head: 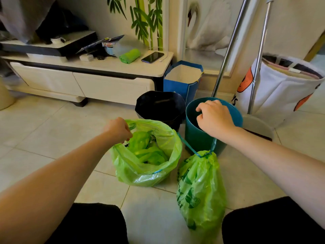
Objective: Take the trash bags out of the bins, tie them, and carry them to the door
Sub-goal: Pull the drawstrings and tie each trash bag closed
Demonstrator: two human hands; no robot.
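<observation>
An open green trash bag (146, 166) stands on the floor tiles, holding crumpled green plastic. My left hand (118, 129) is closed on its near-left rim. To its right a second green trash bag (200, 189) lies drawn closed, and its blue drawstring (189, 147) runs up toward the teal bin (198, 140). My right hand (213, 117) hovers over the teal bin's mouth with its fingers half curled and nothing seen in them. A black bin (160, 106) stands behind the open bag with no green bag visible in it.
A blue paper bag (182, 81) stands behind the bins by a low white TV cabinet (84, 83). Two metal poles (226, 55) lean at the right beside a white fabric hamper (281, 88). A roll of green bags (130, 56) and a phone (152, 56) lie on the cabinet.
</observation>
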